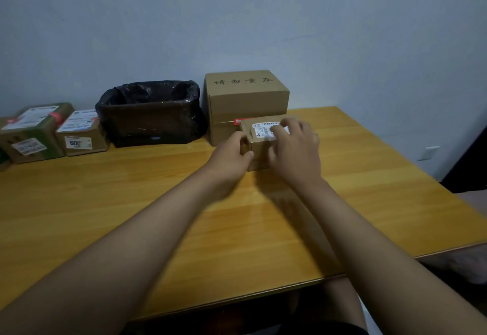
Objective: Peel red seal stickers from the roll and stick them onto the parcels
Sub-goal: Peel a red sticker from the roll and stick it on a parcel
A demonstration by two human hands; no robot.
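Note:
A small brown parcel point(259, 147) with a white shipping label on top sits on the wooden table point(131, 203), in front of a bigger carton. My left hand point(232, 154) grips its left side. My right hand point(295, 147) lies over its top and right side, fingers on the label. A red seal sticker point(241, 121) shows just behind the parcel, on the front of the large carton point(246, 97). The sticker roll is not in sight.
A box lined with a black bag point(150, 113) stands at the back centre. Two labelled parcels point(34, 130) point(81, 133) sit at the back left, one with a red sticker. The wall runs behind; the table's front edge is near my body.

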